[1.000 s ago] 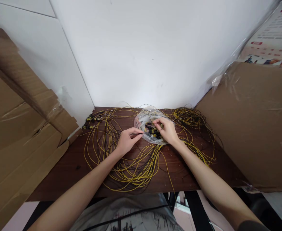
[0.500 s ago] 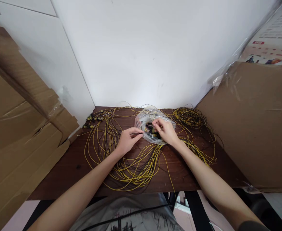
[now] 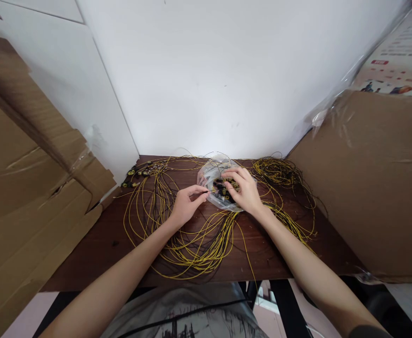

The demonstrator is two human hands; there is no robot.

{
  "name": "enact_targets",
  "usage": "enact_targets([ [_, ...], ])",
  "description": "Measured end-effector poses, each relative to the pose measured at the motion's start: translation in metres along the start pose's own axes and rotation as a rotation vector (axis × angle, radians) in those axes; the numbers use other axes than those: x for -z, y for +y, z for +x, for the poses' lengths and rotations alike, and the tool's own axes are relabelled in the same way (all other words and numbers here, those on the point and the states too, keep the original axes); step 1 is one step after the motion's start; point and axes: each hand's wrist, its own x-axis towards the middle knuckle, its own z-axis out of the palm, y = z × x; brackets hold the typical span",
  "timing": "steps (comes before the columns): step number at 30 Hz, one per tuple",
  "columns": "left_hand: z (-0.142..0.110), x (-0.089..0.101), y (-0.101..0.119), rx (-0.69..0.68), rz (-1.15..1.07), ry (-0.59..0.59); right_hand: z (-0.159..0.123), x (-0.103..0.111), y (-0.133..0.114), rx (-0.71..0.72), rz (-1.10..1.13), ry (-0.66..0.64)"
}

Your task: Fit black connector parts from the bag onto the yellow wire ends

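Note:
My left hand [image 3: 186, 204] is closed in a pinch, thumb against forefinger, on a thin dark wire [image 3: 211, 191]. The wire's end is too small to make out clearly. Over a clear plastic bag [image 3: 209, 164], my right hand [image 3: 244, 190] is open, its thumb and fingers apart, and I see nothing gripped between them. Small black and yellow parts [image 3: 223, 191], which look like connectors, lie in the bag, partly hidden by the right hand. A loose bundle of yellow and black wires [image 3: 213, 253] spreads from the bag toward the table's front edge.
More wires [image 3: 156, 197] fan out at left from black and yellow ends [image 3: 132, 174]. A coil of wire [image 3: 274, 170] lies at the back right. Cardboard [image 3: 33, 197] flanks the brown table [image 3: 93, 263] on the left and a cardboard box [image 3: 378, 188] on the right. A white wall [image 3: 206, 80] stands behind.
The right hand's fingers have gone from a pinch to spread apart above the bag. My left hand keeps its pinch in nearly the same place.

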Motion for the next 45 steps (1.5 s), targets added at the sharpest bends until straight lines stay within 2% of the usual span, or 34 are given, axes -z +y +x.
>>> enact_targets([
  [2, 0.0, 0.0, 0.0, -0.001, -0.006, 0.005, 0.0, 0.001, -0.004, 0.037, 0.049, -0.017],
  [5, 0.0, 0.0, 0.003, 0.011, -0.022, 0.005, -0.001, 0.002, -0.009, 0.129, 0.138, -0.135],
  [7, 0.0, 0.0, 0.005, 0.023, -0.018, -0.001, -0.002, 0.002, -0.011, 0.178, 0.146, -0.194],
  [9, 0.0, 0.0, 0.007, 0.017, 0.002, -0.005, -0.004, 0.001, -0.011, 0.196, 0.113, -0.195],
  [16, 0.0, 0.002, 0.004, -0.089, 0.014, -0.065, -0.007, 0.001, -0.009, 0.125, 0.083, 0.009],
  [25, 0.0, 0.002, 0.005, -0.082, -0.002, -0.069, -0.003, 0.007, -0.009, -0.201, 0.121, 0.398],
  [29, 0.0, 0.002, 0.005, -0.078, 0.012, -0.064, 0.0, 0.007, 0.0, -0.341, 0.19, 0.498],
  [32, 0.0, 0.002, 0.005, -0.078, 0.029, -0.061, 0.0, 0.006, 0.005, -0.407, 0.257, 0.528],
  [39, 0.001, 0.001, 0.005, -0.046, 0.092, -0.016, 0.0, 0.004, 0.011, -0.417, 0.254, 0.509],
  [42, 0.001, 0.001, 0.005, 0.0, 0.098, -0.016, 0.001, 0.006, 0.015, -0.385, 0.188, 0.472],
  [45, 0.0, 0.0, 0.007, 0.027, 0.076, -0.028, 0.002, 0.01, 0.018, -0.286, 0.033, 0.386],
])
